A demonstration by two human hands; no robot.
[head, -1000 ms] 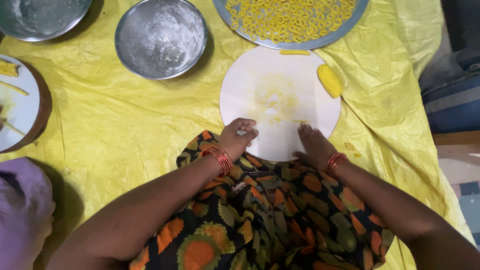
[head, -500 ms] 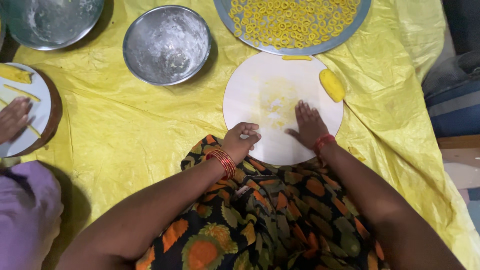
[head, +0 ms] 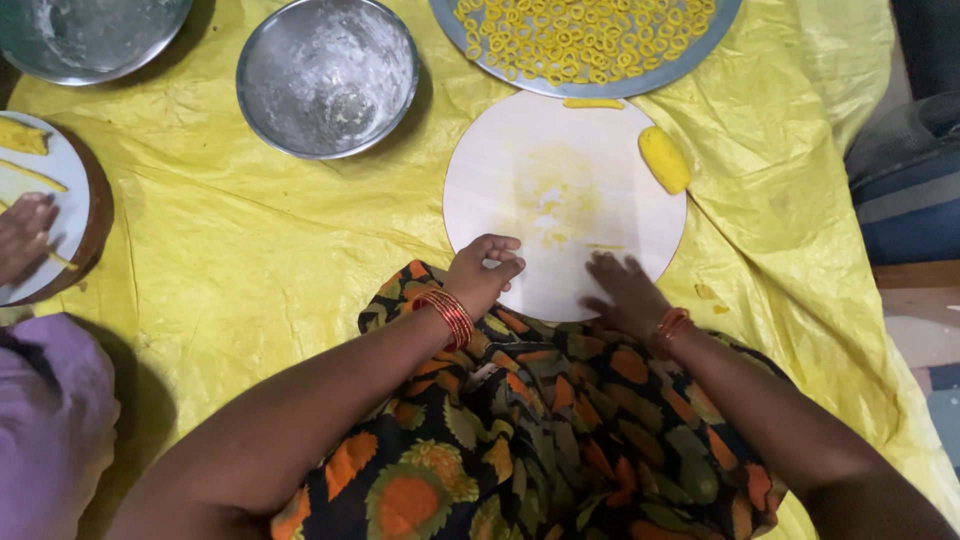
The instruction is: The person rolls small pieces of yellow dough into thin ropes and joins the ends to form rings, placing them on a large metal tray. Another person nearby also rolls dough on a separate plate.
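Right hand [head: 622, 292] flat on round board [head: 500, 160]; dough lump [head: 664, 159] beyond.

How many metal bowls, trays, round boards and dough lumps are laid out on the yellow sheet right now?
Metal bowls: 2, one dusted with flour, another cut off at the top left.
Metal tray of yellow rings: 1
Round boards: 2, the white one under both hands, another at the left edge.
Yellow dough lump: 1
Total: 6

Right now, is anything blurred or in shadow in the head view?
Head view: right hand is motion-blurred on the round board; left hand is sharp. Light is soft and even on the yellow sheet, with shadow beside the left arm and no strong glare.
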